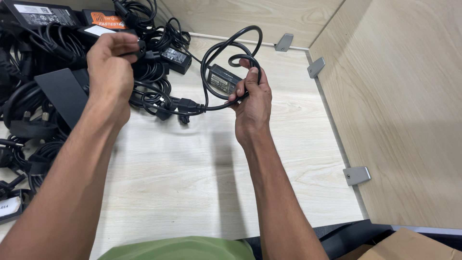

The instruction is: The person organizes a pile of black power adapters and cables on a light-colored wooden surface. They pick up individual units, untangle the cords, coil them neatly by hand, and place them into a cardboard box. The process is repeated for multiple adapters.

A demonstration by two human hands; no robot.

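My right hand (251,98) is closed on a looped black power cable (219,48), holding the coil above the pale wooden desk (192,168). A small black power adapter (222,78) sits just behind that loop. My left hand (109,67) is raised at the upper left, fingers pinched on another stretch of black cable (139,48) near its plug end. A black plug (185,105) lies on the desk between my hands, still on the cable.
A tangled heap of black adapters and cords (38,96) covers the left side of the desk. Wooden partition walls with grey metal brackets (356,175) close the back and right. A cardboard box corner (409,245) shows at the bottom right.
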